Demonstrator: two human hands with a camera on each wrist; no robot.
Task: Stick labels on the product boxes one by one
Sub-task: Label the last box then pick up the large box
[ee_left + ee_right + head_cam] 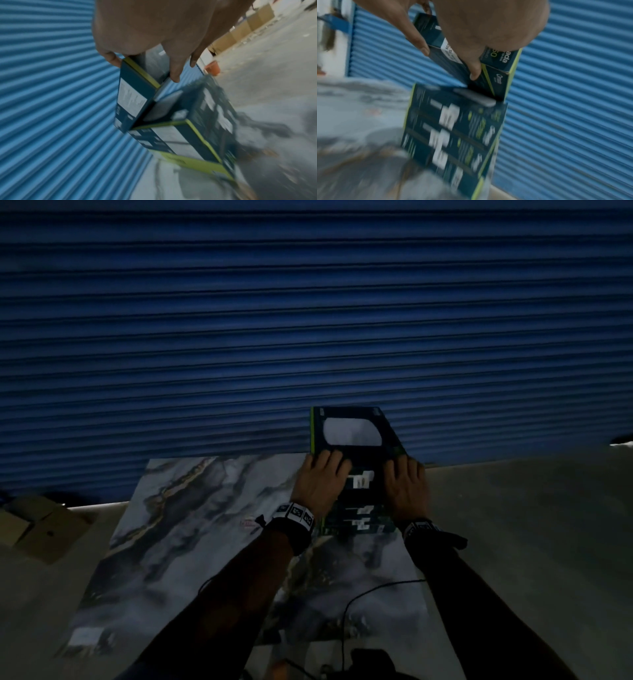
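A dark blue product box [352,433] with lime edges and a pale window cut-out is held tilted over a stack of like boxes [359,517]. My left hand [325,465] grips its near left corner and my right hand [404,470] grips its near right corner. In the left wrist view my left hand [144,69] pinches the box [135,97], thumb on one side and fingers on the other, above the stack [188,142]. The right wrist view shows my right hand [450,62] holding the box [501,60] over the stack [453,128]. A white slip [85,637], perhaps labels, lies near left.
The stack stands on a marbled sheet [191,542] on a grey floor. A blue roller shutter [308,320] closes the far side just behind the boxes. A cardboard box [41,525] sits at the left. A black cable [359,604] trails near me. An orange object [212,68] lies beyond the sheet.
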